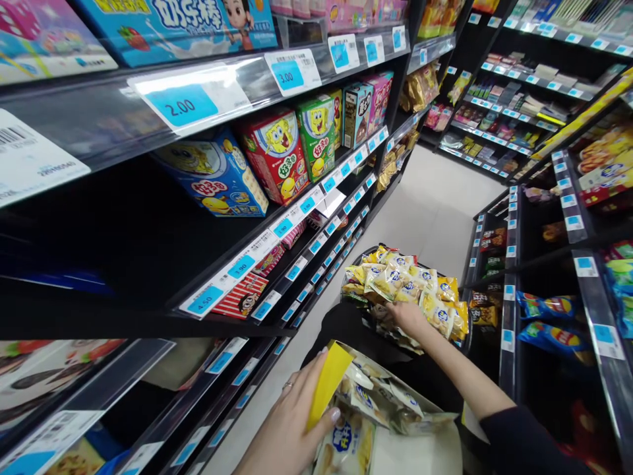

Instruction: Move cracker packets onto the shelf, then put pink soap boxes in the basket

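Observation:
My left hand [302, 415] grips the yellow edge of an open carton [330, 382], thumb on the inner side and fingers outside. Cream and yellow snack packets [346, 442] with blue round logos lie inside the carton. Farther forward, my right hand [408, 318] reaches down to a black basket [469, 336] heaped with similar snack packets [395, 274]. Its fingers curl down onto a packet at the near side of the heap; the fingertips are partly hidden.
Shelves with price labels [291, 71] stand close on the left, holding snack boxes [277, 155]. More shelves with bags [548, 305] line the right. The pale floor [425, 198] runs between them toward shelves at the back.

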Tool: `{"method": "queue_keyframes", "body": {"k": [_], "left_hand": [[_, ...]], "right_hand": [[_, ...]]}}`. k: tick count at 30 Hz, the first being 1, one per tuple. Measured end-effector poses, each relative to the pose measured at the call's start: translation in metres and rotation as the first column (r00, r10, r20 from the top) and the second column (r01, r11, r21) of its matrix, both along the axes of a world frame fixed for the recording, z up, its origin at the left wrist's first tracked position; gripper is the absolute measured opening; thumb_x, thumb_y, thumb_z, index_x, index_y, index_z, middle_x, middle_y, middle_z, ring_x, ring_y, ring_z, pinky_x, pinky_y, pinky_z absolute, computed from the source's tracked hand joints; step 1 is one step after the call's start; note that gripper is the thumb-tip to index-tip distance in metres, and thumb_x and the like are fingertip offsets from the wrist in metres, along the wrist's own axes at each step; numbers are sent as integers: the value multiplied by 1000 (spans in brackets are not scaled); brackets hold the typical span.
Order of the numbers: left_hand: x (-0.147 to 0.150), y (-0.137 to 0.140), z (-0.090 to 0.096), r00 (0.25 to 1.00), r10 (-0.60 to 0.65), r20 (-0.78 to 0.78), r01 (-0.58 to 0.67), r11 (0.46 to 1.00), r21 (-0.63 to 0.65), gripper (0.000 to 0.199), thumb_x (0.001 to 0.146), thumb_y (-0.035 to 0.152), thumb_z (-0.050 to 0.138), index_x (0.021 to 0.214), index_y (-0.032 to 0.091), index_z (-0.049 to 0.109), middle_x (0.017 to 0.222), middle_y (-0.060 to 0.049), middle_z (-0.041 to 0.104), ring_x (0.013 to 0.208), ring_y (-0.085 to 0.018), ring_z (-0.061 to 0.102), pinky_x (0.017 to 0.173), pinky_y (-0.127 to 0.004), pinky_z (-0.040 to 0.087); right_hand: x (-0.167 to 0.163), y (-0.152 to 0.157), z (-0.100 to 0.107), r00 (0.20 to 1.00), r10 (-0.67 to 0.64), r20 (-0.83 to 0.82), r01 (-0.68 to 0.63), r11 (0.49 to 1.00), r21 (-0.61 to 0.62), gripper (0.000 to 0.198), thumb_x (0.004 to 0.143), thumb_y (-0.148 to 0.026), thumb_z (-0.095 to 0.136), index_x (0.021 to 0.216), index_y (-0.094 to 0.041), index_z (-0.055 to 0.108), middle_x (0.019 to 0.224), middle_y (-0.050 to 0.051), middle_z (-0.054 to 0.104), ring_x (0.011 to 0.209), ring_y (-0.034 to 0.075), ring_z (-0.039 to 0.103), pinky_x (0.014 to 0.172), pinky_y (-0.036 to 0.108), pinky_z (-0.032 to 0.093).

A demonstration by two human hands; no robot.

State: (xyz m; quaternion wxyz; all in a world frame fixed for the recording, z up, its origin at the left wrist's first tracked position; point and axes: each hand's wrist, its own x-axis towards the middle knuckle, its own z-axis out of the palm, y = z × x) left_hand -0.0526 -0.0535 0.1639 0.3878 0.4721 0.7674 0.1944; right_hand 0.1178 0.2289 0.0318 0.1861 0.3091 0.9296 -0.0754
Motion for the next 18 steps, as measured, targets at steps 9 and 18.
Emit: {"method": "queue_keyframes", "body": {"k": [9,18], "left_hand": [[3,2,-1,999,-24,-29,23,998,-51,66,91,39,44,152,19,28,155,-12,35,141,-31,34,115,-52,30],[2,-3,-9,998,-21,-53,22,999,31,62,94,39,43,152,22,26,153,-12,39,139,-30,38,114,-49,33]], "right_hand": [[46,58,68,949,-244,-200,288,927,239,36,99,-25,29,111,-8,58,86,11,71,81,20,66,71,30,46],[4,27,-8,994,-79,-69,91,976,197,26,92,-32,56,109,-14,62,104,6,67,93,19,63,87,41,51]]}}
